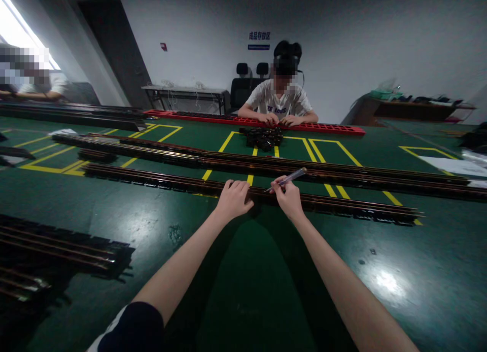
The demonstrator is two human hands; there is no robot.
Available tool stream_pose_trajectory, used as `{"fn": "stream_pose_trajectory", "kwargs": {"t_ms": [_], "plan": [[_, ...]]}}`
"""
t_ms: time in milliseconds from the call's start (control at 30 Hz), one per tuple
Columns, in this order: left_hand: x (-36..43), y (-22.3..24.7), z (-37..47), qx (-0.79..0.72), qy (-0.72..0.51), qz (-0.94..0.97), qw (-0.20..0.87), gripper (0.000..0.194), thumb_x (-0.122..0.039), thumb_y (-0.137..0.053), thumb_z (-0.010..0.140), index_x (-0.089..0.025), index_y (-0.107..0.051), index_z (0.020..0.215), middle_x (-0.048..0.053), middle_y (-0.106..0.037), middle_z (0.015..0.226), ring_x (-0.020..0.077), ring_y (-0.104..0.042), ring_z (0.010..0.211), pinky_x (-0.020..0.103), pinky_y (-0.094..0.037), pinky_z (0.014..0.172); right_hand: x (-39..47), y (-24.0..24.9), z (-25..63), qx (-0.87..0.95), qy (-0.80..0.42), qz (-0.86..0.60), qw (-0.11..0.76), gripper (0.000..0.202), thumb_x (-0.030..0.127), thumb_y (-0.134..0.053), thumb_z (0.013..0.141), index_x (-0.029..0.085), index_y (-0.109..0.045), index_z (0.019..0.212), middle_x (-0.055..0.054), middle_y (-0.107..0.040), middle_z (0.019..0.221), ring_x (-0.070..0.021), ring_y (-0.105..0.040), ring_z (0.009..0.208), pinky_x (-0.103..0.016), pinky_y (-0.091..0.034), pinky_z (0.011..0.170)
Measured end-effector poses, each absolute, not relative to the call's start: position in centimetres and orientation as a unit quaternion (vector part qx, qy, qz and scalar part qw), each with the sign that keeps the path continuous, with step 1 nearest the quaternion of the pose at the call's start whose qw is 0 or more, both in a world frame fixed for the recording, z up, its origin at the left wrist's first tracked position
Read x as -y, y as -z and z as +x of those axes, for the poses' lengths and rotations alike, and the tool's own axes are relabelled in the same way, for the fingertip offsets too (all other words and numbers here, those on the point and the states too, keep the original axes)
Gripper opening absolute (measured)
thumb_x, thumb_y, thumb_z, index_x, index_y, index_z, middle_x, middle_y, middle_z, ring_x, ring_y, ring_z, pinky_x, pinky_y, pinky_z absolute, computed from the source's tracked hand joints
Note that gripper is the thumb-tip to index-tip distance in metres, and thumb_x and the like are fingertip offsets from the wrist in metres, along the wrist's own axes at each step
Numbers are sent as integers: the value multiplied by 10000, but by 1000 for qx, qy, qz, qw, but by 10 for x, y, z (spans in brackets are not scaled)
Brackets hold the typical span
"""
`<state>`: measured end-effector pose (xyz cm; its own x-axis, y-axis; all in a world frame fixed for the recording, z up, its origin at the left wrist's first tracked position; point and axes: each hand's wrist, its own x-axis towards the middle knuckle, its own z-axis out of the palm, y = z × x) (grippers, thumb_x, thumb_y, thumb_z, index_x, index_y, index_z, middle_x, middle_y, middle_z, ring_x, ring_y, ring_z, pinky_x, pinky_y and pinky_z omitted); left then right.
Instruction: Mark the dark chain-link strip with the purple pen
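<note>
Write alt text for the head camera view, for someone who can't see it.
The right hand holds a slim tool at a long dark strip, which the left hand touches, on a green table; another person sits opposite, behind a red frame.

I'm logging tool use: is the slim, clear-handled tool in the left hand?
No, the right hand grips the slim, clear-handled tool.
</note>
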<state>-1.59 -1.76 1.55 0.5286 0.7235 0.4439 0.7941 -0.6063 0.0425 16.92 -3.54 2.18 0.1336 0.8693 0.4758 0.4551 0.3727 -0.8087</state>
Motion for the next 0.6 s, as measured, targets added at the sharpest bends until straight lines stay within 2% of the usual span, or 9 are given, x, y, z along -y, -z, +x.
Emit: {"fn": "stream_pose_trajectory", "kwargs": {"t_ms": [200,400,600], "plan": [[20,-13,-1,433,221,-869,87,441,-366,-497,833,-102,-585,1176,151,-663,1163,274,-587,1094,457,-359,1025,40,-22,178,638,-176,-533,527,304,506,-496,855,211,-539,797,-56,-687,653,-227,-677,651,-335,-504,657],[18,-12,15,461,215,-856,87,331,-375,-524,841,-115,-631,1015,143,-693,1042,263,-621,981,413,-425,931,45,-24,191,643,-172,-545,509,311,511,-499,846,208,-544,795,-62,-695,655,-235,-678,668,-340,-502,671],[19,-7,22,490,220,-836,110,284,-349,-531,848,-124,-631,989,141,-687,1016,275,-606,949,423,-423,899,44,-22,193,646,-178,-540,509,291,489,-496,850,208,-535,785,-64,-684,656,-232,-666,659,-326,-488,631]]}}
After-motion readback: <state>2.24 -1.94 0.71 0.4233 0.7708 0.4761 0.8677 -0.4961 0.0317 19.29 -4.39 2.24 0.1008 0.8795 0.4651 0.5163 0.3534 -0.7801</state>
